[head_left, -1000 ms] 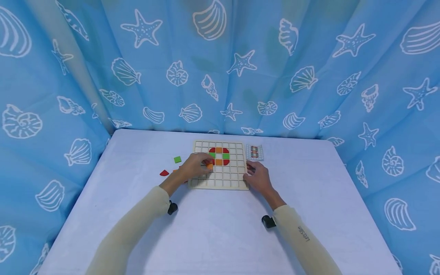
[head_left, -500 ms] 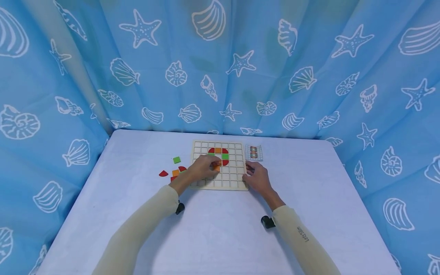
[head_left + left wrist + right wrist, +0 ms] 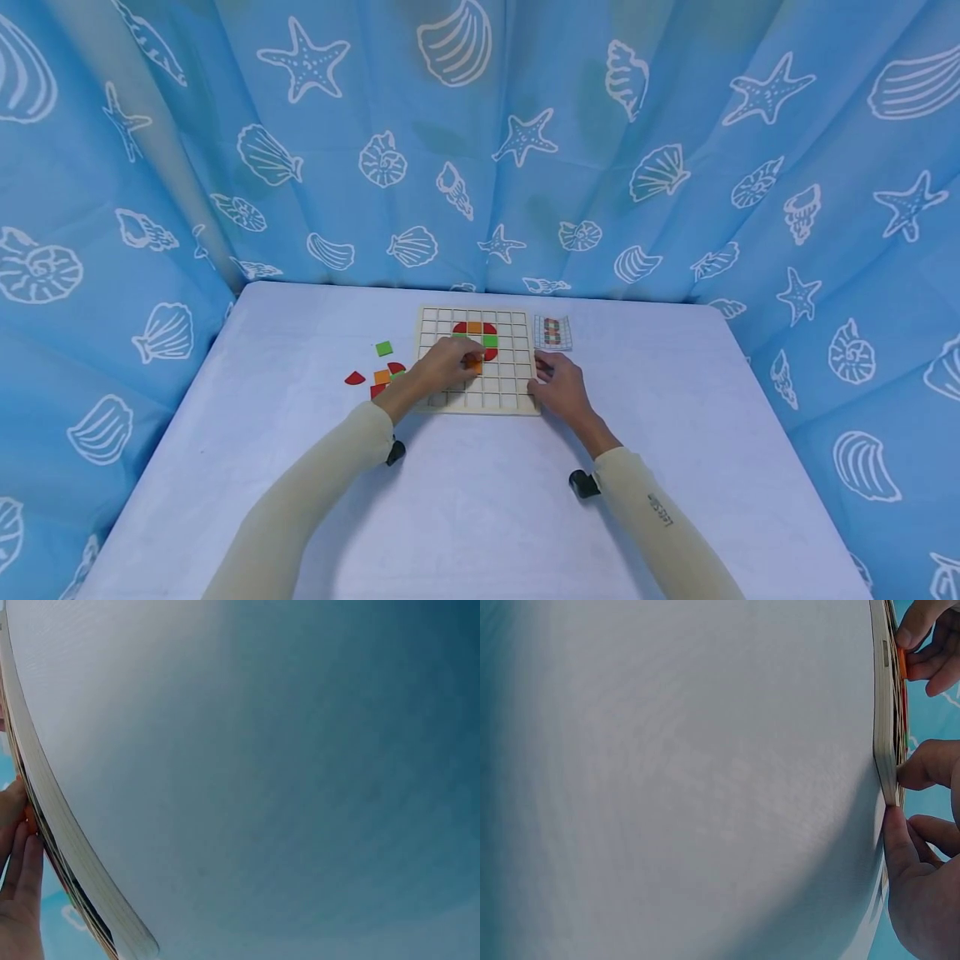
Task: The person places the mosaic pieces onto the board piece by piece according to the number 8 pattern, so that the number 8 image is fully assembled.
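A wooden grid board lies flat on the white table, with red, orange and green tiles forming a ring in its upper middle. My left hand reaches over the board and pinches an orange square tile just below the ring, partly covering the ring's left side. The same orange tile shows between thumb and fingers in the right wrist view. At the board's right edge my right hand holds the frame; in the right wrist view its thumb and fingers meet the board's corner.
Left of the board lie a green square tile, a red quarter-round tile and a small cluster with an orange tile. A pattern card lies by the board's upper right. A blue shell-print curtain surrounds the table.
My left hand has moved right over the board with the orange tile, uncovering the loose tiles at left. My right hand has stayed at the board's edge.
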`<state>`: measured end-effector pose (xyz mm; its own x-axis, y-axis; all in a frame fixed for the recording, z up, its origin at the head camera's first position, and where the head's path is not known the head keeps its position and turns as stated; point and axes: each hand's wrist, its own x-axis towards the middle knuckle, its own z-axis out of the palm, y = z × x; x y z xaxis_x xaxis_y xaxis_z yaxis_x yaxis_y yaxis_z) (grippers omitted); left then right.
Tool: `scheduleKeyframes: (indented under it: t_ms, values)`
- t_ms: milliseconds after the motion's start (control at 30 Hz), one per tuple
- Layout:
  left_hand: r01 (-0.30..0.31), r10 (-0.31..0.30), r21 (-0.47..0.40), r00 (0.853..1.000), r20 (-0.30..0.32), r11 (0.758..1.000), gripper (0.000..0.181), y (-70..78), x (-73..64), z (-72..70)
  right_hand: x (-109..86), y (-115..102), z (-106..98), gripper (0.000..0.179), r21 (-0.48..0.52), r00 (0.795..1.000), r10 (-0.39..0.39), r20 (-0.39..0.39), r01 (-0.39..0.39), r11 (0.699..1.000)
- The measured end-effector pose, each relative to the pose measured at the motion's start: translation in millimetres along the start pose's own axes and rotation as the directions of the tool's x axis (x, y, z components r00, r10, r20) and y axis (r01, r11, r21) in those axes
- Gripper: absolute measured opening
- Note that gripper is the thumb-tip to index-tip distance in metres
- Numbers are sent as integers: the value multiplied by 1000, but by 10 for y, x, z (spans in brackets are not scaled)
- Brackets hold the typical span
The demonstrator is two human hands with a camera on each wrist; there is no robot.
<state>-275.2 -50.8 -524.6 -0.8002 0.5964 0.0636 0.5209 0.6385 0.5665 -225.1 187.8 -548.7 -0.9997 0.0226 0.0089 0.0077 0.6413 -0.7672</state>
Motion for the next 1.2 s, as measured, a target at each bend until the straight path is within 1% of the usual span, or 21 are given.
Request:
scheduleKeyframes:
  t_ms: [200,367,500,633,767,867,967,1033,1100,1200]
  values:
    - [11,-12,36,999,30,999,33,26,-18,7,-7,-45,-12,58,-36,1000,-3,3,3,999]
    - [-21,16,85,998,58,996,33,51,-23,-24,1,-46,-29,59,-45,1000,-2,-2,2,999]
    - [-51,43,100,996,83,994,30,45,-41,-140,14,-31,-18,58,-41,1000,-4,-12,4,999]
    - [-43,32,115,995,96,992,27,8,-92,-349,16,-3,17,59,-39,1000,0,5,0,999]
    - [-3,-14,152,994,108,988,24,-95,-141,-560,19,7,23,59,-50,1000,11,-2,-11,999]
    - [25,-51,186,989,138,982,25,-202,-199,-668,15,13,19,59,-45,1000,19,-10,-19,999]
    - [62,-104,220,977,185,973,28,-307,-278,-733,10,13,12,59,-33,1000,12,-14,-13,999]
    - [94,-146,236,966,214,967,32,-363,-340,-765,8,9,9,58,-28,1000,9,-17,-10,1000]
    - [111,-174,256,955,239,960,34,-417,-394,-790,8,3,7,58,-27,1000,3,-14,-3,1000]
    - [99,-175,271,947,270,957,37,-474,-456,-817,11,-1,9,58,-24,1000,8,-8,-8,1000]
